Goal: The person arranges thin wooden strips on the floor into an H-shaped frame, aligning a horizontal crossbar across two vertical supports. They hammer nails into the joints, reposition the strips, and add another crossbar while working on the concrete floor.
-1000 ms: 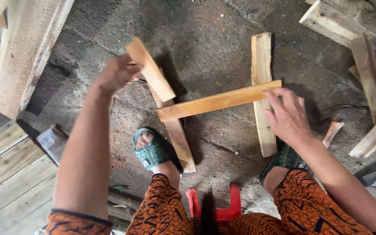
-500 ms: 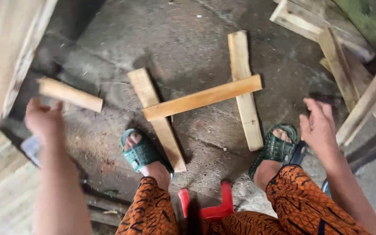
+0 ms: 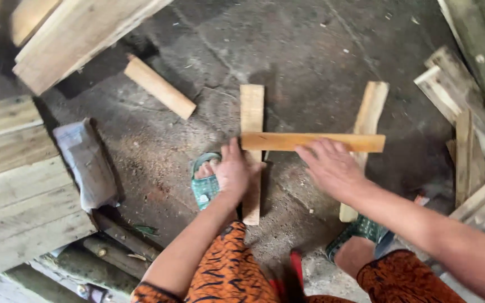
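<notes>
Over on the left a loose short wood block lies on the concrete floor, well apart from the work. Moving in, our left hand presses flat on the near upright slat, fingers spread and gripping nothing, just beside the green sandal. We judge steady downward pressure here keeps that slat from skating. The orange-toned cross strip lies across both slats, touching each. Our right hand hovers open at its near edge, fingers loose; we would square it gently. The right slat leans slightly.
</notes>
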